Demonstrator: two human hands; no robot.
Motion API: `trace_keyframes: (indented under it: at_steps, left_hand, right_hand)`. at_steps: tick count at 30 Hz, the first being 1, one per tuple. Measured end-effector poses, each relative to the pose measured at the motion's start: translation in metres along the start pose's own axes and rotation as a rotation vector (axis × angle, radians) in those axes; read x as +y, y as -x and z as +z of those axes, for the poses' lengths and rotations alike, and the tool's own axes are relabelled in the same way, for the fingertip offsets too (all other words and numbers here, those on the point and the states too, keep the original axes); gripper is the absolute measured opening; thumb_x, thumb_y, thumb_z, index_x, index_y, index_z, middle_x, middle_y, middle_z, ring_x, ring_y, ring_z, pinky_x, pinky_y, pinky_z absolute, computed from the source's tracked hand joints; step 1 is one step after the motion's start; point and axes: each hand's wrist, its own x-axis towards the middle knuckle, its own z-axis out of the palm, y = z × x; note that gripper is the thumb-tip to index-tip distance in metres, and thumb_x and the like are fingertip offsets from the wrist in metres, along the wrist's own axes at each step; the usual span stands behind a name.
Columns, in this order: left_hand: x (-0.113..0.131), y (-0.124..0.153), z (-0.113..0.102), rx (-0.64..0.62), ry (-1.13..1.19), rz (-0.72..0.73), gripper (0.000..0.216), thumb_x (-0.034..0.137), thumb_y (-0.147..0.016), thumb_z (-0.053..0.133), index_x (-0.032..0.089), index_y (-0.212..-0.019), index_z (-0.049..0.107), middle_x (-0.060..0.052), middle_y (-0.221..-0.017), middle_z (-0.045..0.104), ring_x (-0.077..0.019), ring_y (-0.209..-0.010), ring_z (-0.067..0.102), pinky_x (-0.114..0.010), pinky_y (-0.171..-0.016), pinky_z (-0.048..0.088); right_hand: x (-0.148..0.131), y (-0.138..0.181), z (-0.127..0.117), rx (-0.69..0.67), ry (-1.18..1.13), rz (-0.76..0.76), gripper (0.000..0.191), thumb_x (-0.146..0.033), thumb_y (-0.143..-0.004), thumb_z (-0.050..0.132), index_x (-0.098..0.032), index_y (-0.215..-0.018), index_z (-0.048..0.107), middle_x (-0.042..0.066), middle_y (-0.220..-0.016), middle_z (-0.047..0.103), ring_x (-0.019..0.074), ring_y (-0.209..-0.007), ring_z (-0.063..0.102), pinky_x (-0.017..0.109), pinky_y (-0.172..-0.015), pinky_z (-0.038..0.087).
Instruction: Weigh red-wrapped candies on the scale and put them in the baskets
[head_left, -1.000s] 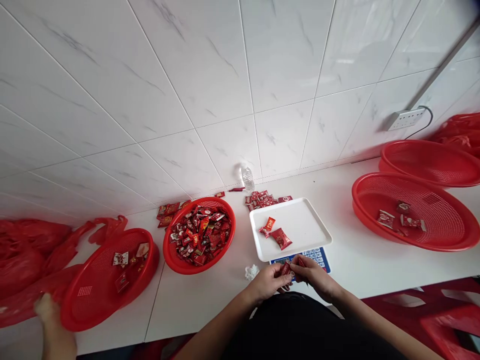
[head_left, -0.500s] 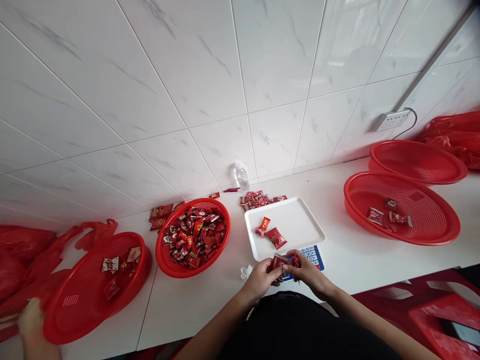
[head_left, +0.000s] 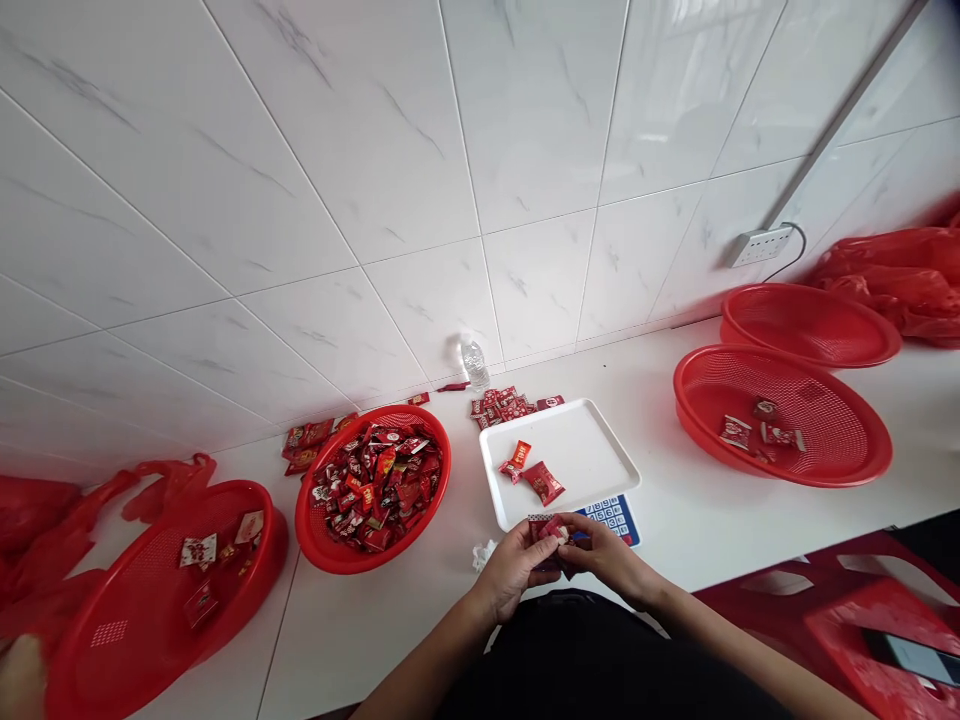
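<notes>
Both hands meet close to my body, at the near edge of a white tray [head_left: 615, 440] on a scale. Small red candy packets [head_left: 541, 530] are gripped in my left hand [head_left: 510, 570], its thumb pressed on top. My right hand [head_left: 604, 558] is closed on packets beside it, its fingers touching those in the left; exactly how many each holds is hidden. Several red packets [head_left: 544, 483] lie on the tray's left side. The scale's blue keypad [head_left: 615, 515] shows partly behind my right hand.
Left of the tray stands a red basket [head_left: 315, 545] full of packets. More red baskets, with a few packets, stand at far left [head_left: 90, 610] and right [head_left: 697, 430]. Loose packets [head_left: 510, 405] and a clear bottle [head_left: 474, 362] sit by the wall. Another person's hand [head_left: 21, 675] is at lower left.
The view has shifted slightly, moving the scene left. My fingers have shifted over the packets, which are turned differently. The other person's hand has moved toward the left edge.
</notes>
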Motion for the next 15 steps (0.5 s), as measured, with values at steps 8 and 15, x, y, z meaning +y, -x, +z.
trace_keyframes:
  at_steps: [8,15]
  left_hand:
    - [0.004,-0.016,0.007,0.039,0.056,0.011,0.034,0.041,-0.076,0.062,0.014,-0.097,0.059,-0.007,-0.085,0.065,-0.0182,-0.078,0.063,-0.036,-0.078,0.048]
    - [0.006,-0.024,0.020,0.095,0.106,-0.028,0.035,0.038,-0.074,0.065,0.015,-0.099,0.058,-0.009,-0.095,0.065,-0.0187,-0.082,0.063,-0.035,-0.077,0.050]
  right_hand:
    - [-0.004,-0.003,-0.016,-0.008,0.119,-0.034,0.050,-0.050,-0.072,0.063,-0.021,-0.112,0.057,0.000,-0.078,0.057,0.0151,-0.067,0.058,0.033,-0.064,0.050]
    - [-0.031,-0.002,-0.077,0.306,0.274,-0.071,0.046,-0.050,-0.078,0.055,-0.022,-0.114,0.055,0.001,-0.079,0.056,0.0149,-0.070,0.056,0.032,-0.069,0.048]
